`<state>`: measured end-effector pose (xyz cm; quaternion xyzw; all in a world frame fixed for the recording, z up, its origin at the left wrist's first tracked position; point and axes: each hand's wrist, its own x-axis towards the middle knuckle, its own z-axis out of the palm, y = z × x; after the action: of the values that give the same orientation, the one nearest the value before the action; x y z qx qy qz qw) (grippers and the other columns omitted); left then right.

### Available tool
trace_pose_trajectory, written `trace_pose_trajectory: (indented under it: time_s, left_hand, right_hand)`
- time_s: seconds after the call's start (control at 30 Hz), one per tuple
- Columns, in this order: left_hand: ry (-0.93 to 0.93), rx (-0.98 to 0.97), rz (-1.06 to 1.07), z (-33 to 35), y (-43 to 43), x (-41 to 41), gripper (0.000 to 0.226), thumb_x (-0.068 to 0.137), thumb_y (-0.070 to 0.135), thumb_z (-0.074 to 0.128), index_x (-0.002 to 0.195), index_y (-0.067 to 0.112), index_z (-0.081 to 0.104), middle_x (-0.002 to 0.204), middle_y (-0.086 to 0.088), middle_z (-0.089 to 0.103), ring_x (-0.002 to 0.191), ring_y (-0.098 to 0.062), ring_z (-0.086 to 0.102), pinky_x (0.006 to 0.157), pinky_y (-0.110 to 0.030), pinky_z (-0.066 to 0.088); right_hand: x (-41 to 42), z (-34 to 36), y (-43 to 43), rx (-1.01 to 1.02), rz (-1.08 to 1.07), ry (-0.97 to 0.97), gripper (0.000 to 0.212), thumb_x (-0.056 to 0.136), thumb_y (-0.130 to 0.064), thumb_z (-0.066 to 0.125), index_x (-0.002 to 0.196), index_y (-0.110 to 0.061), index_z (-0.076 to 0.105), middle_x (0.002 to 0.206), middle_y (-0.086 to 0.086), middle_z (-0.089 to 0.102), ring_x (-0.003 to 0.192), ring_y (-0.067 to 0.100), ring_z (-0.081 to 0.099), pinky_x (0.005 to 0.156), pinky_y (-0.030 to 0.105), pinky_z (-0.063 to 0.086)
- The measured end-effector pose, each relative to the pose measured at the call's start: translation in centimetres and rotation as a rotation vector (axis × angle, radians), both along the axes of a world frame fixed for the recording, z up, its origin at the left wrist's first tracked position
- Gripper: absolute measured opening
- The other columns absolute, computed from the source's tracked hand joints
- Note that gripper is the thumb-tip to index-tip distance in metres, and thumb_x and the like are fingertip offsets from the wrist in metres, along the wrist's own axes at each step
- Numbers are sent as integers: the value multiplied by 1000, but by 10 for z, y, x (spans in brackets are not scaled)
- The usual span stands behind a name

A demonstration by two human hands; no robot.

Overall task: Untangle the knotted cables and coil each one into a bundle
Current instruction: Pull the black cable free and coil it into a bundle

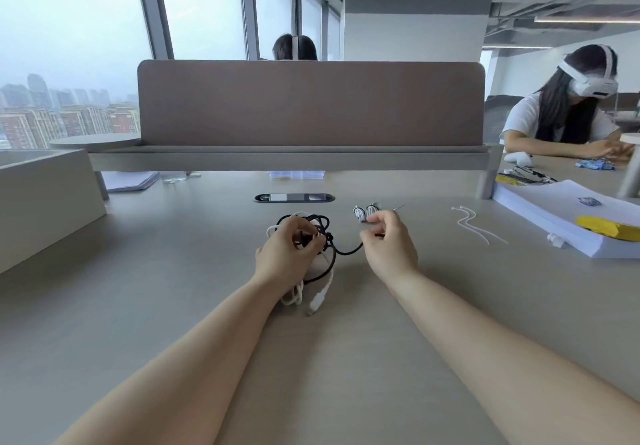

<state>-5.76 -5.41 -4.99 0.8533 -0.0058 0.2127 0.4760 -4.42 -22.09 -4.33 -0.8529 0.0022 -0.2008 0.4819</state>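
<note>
A black cable [346, 252] and a white cable [320, 297] lie knotted together on the grey desk [346, 358] in front of me. My left hand [287, 254] grips the tangle, its fingers curled into the black loops. A free length of black cable runs right from the knot to my right hand [389, 244], which pinches its end. The white cable's plug hangs out below the tangle toward me. Part of the knot is hidden under my left hand.
Two small coiled cable bundles [365, 212] sit just beyond my right hand. White zip ties [474, 226] lie to the right, a stack of paper [571, 223] with a yellow object at far right. A desk divider [311, 105] stands ahead; a person sits at right.
</note>
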Motion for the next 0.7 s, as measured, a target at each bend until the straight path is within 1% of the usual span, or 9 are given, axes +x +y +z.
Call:
trace_pose_trajectory:
  time_s: [0.03,0.07,0.17,0.2,0.27,0.37,0.53,0.63,0.7]
  left_hand:
    - [-3,-2,-13,1,0,-1,16,83,36,66,82,46,54,79,23,62,83,-4,56,96,-49,43]
    - [-4,1,-35,2,0,-3,21,85,34,63,85,52,52,83,23,63,88,-3,57,97,-49,42]
    - [-7,33,-91,4,-2,-6,32,87,35,55,90,67,48,103,27,61,105,-4,58,100,-50,40]
    - [-6,48,-97,4,-2,-6,34,88,34,54,88,68,49,105,27,60,106,-7,58,100,-50,40]
    - [0,58,-101,3,-3,-5,30,86,38,53,85,68,51,99,26,61,100,-12,61,98,-51,43]
    - [-3,45,-124,2,-5,-4,21,75,46,50,84,65,55,92,22,65,87,-16,63,92,-52,46]
    - [-21,57,-148,0,-7,-3,17,73,48,54,84,60,59,81,18,69,85,-13,67,90,-47,50]
    - [-34,64,-149,0,-6,-3,16,75,48,56,82,61,60,80,15,70,79,-13,67,86,-44,52]
    - [-43,73,-129,-1,-5,-3,15,80,45,59,80,60,60,81,15,70,80,-13,68,85,-42,53]
  right_hand:
    - [0,-1,0,-35,16,-48,18,85,-19,54,100,-28,58,96,-10,59,91,16,57,88,36,44]
    - [-1,-2,1,-85,32,-105,19,85,-16,55,100,-27,62,97,-10,61,94,15,58,89,37,44]
    - [-3,-5,6,-170,146,-194,14,87,-16,60,93,-24,70,96,-11,69,98,15,60,91,37,44]
    - [-4,-6,8,-171,185,-202,12,87,-17,62,94,-22,71,95,-10,70,99,16,60,91,38,44]
    - [-5,-7,10,-179,238,-223,13,87,-19,64,97,-21,72,96,-8,71,100,17,59,92,38,44]
    - [-3,-9,11,-223,258,-248,16,88,-21,63,101,-23,73,97,-5,71,99,19,58,89,36,44]
    - [-4,-6,10,-294,191,-323,10,86,-18,64,89,-20,73,85,-2,71,85,24,58,78,35,44]
    - [-6,-5,9,-335,185,-342,8,86,-20,64,88,-18,72,84,-2,71,83,23,58,77,34,43]
    - [-7,-6,10,-346,184,-346,8,87,-21,64,86,-17,71,82,-2,70,83,22,57,78,34,42]
